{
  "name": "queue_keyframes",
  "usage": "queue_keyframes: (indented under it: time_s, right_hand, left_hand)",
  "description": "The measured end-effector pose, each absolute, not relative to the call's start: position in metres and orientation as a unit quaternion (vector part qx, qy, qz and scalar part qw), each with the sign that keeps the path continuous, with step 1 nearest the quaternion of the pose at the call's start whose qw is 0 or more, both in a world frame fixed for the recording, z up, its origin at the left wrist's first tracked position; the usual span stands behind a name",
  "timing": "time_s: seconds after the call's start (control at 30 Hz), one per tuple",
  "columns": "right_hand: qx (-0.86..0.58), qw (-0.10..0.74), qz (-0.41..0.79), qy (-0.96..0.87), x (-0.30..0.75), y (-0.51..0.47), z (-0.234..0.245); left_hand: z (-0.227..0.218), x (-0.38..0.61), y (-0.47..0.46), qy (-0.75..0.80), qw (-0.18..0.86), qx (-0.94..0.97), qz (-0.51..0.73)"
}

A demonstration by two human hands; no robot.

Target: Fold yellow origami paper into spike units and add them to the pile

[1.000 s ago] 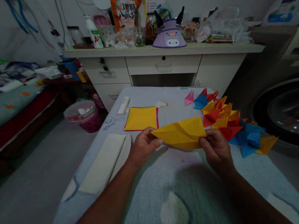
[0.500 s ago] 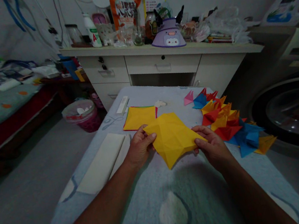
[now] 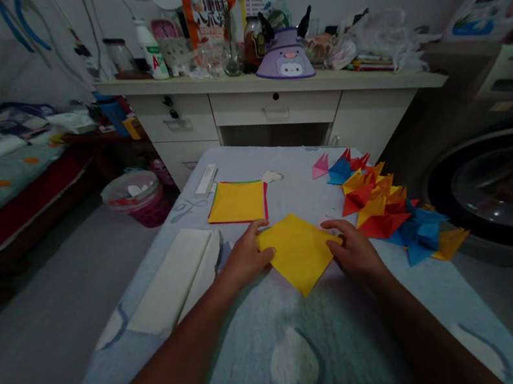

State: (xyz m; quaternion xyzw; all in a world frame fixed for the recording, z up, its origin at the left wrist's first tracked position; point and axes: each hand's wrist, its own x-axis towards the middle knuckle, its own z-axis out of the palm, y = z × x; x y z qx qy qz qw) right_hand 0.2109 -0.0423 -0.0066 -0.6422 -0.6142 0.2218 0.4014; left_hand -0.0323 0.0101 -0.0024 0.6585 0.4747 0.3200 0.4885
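Between my hands is a sheet of yellow origami paper (image 3: pixel 299 254), turned as a diamond with one corner toward me. My left hand (image 3: pixel 250 251) pinches its left corner, thumb on top. At the opposite corner, my right hand (image 3: pixel 351 247) has its thumb on the paper and its index finger just above the edge. Beyond my left hand lies a stack of square coloured paper (image 3: pixel 237 202), yellow on top with red and green edges showing. To the right of my right hand stand several folded paper cranes (image 3: pixel 381 204) in red, yellow, blue and pink.
A folded white sheet (image 3: pixel 173 281) lies left on the cloth-covered table (image 3: pixel 245 358), with a small white box (image 3: pixel 206 180) at its far left. Behind stands a cluttered desk (image 3: pixel 274 94). A waste bin (image 3: pixel 136 195) is left, a washing machine (image 3: pixel 500 177) right.
The yellow paper has come down closer to the table and now looks like a flatter, smaller diamond. My hands have drawn slightly nearer to each other. The view has shifted a little.
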Motion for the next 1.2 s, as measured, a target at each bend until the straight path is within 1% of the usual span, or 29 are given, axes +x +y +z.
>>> queue_keyframes:
  time_s: [0.07, 0.17, 0.27, 0.33, 0.5, 0.63, 0.77, 0.9, 1.03, 1.2]
  right_hand:
    - [-0.660, 0.331, 0.145, -0.659, 0.213, -0.043, -0.010]
    - [-0.685, 0.249, 0.082, -0.680, 0.214, -0.046, -0.010]
    - [-0.684, 0.211, 0.030, -0.698, 0.216, -0.048, -0.005]
    - [-0.648, 0.208, 0.028, -0.732, 0.217, -0.048, -0.001]
    - [-0.553, 0.199, 0.109, -0.802, 0.216, -0.048, 0.000]
    - [-0.540, 0.165, 0.164, -0.809, 0.213, -0.052, 0.002]
    - [-0.534, 0.120, 0.218, -0.808, 0.218, -0.056, 0.003]
    - [-0.523, 0.099, 0.231, -0.814, 0.224, -0.057, 0.002]
    - [-0.522, 0.103, 0.237, -0.813, 0.226, -0.054, 0.001]
    - [-0.519, 0.119, 0.214, -0.819, 0.227, -0.051, -0.002]
  left_hand:
    - [-0.004, -0.034, 0.009, 0.479, 0.388, 0.733, 0.288]
    - [-0.004, -0.037, 0.007, 0.482, 0.261, 0.797, 0.254]
    - [-0.002, -0.039, 0.007, 0.475, 0.181, 0.824, 0.250]
    - [-0.002, -0.040, 0.007, 0.442, 0.159, 0.849, 0.242]
    - [-0.005, -0.036, 0.006, 0.331, 0.207, 0.899, 0.198]
    - [-0.006, -0.036, 0.004, 0.316, 0.252, 0.899, 0.171]
    - [-0.003, -0.040, 0.005, 0.312, 0.300, 0.885, 0.172]
    - [-0.004, -0.044, 0.008, 0.304, 0.315, 0.886, 0.150]
    - [-0.006, -0.046, 0.011, 0.300, 0.306, 0.897, 0.111]
    - [-0.008, -0.046, 0.013, 0.291, 0.303, 0.900, 0.111]
